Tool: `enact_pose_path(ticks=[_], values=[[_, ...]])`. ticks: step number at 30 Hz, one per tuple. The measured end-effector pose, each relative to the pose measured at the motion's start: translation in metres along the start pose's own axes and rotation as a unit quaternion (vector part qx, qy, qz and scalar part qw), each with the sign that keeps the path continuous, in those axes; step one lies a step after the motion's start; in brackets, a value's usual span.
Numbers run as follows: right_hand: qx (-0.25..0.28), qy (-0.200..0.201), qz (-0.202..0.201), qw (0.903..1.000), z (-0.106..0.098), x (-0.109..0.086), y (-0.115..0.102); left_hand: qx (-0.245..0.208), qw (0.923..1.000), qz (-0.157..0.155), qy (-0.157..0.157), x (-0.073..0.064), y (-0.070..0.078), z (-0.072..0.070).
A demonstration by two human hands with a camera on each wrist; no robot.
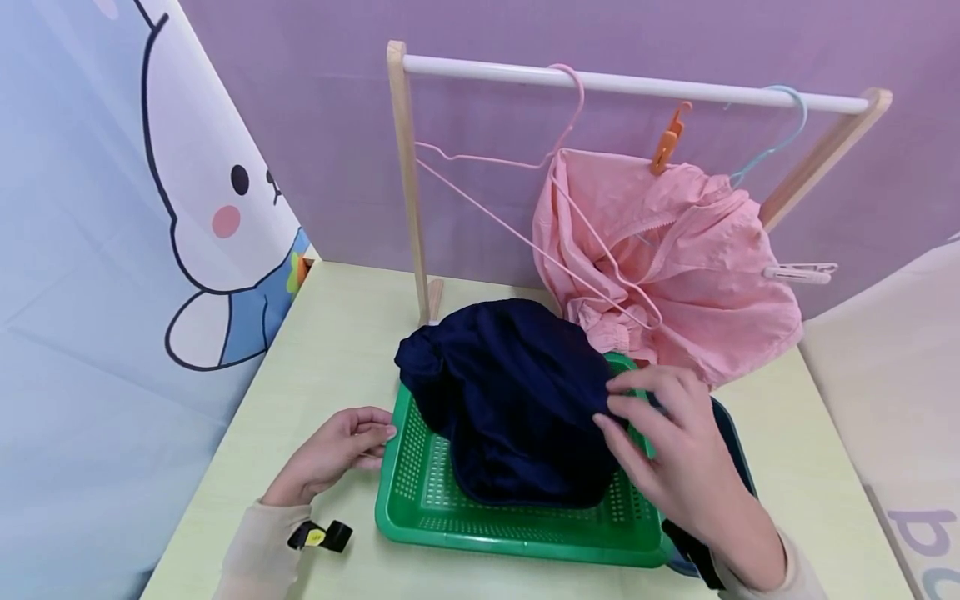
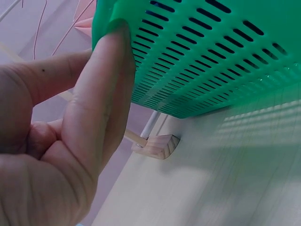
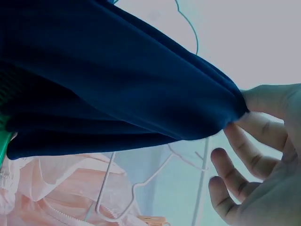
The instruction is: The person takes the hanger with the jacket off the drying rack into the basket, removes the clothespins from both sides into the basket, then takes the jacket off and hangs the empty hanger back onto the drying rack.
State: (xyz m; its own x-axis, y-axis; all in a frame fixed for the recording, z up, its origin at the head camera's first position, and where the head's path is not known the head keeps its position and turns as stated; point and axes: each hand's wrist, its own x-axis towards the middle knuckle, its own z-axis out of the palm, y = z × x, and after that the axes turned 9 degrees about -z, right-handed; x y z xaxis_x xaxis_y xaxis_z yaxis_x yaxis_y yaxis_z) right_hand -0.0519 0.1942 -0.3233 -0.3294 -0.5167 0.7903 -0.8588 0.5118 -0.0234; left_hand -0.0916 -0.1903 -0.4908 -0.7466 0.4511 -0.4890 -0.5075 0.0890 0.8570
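Observation:
A dark navy cloth garment [image 1: 525, 408] lies bunched over a green perforated plastic basket [image 1: 510, 543] on the table. My right hand [image 1: 678, 450] pinches the garment's right side between thumb and fingertips. In the right wrist view, the pinched navy fabric [image 3: 155, 94] is drawn out into a fold, while the other fingers stay loosely bent beside it. At the basket's left side, my left hand [image 1: 333, 450] grips the rim. The left wrist view has its fingertips hooked under the lip of the basket [image 2: 277, 19], whose slotted side rises above the tabletop.
Behind the basket stands a wooden rack with a white bar [image 1: 630, 82]. On it hang a pink hanger [image 1: 577, 100], a pink garment [image 1: 675, 242] with an orange clip [image 1: 667, 142] and a white clip [image 1: 801, 272], and a blue hanger [image 1: 780, 150]. A dark tray [image 1: 731, 433] shows right of the basket.

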Motion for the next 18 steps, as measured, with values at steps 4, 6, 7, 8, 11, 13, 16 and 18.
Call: enact_pose_path(ticks=[4, 6, 7, 8, 11, 13, 16, 18], values=[[0.01, -0.025, -0.016, 0.9995, -0.003, -0.005, -0.009, 0.002, 1.0, -0.001, 0.001, 0.0, 0.0, 0.001], [0.016, -0.039, -0.018, 0.9989, -0.003, -0.009, -0.012, 0.003, 1.0, -0.002, 0.004, -0.001, 0.0, 0.0], [0.021, -0.045, -0.017, 0.9986, -0.002, -0.011, -0.013, 0.004, 1.0, -0.002, 0.006, -0.001, 0.0, 0.0], [0.026, -0.049, -0.018, 0.9983, -0.002, -0.012, -0.013, 0.004, 1.0, -0.002, 0.007, -0.001, -0.001, 0.0], [0.041, -0.058, -0.018, 0.9973, 0.0, -0.016, -0.015, 0.004, 1.0, -0.001, 0.008, 0.0, -0.001, 0.0], [0.049, -0.062, -0.015, 0.9967, 0.0, -0.016, -0.015, 0.005, 1.0, -0.001, 0.008, 0.0, -0.002, 0.001], [0.053, -0.063, -0.012, 0.9965, 0.001, -0.017, -0.013, 0.004, 1.0, -0.001, 0.008, 0.0, -0.002, 0.001], [0.051, -0.065, -0.007, 0.9965, 0.002, -0.018, -0.01, 0.003, 1.0, -0.001, 0.007, 0.001, -0.002, 0.001]])
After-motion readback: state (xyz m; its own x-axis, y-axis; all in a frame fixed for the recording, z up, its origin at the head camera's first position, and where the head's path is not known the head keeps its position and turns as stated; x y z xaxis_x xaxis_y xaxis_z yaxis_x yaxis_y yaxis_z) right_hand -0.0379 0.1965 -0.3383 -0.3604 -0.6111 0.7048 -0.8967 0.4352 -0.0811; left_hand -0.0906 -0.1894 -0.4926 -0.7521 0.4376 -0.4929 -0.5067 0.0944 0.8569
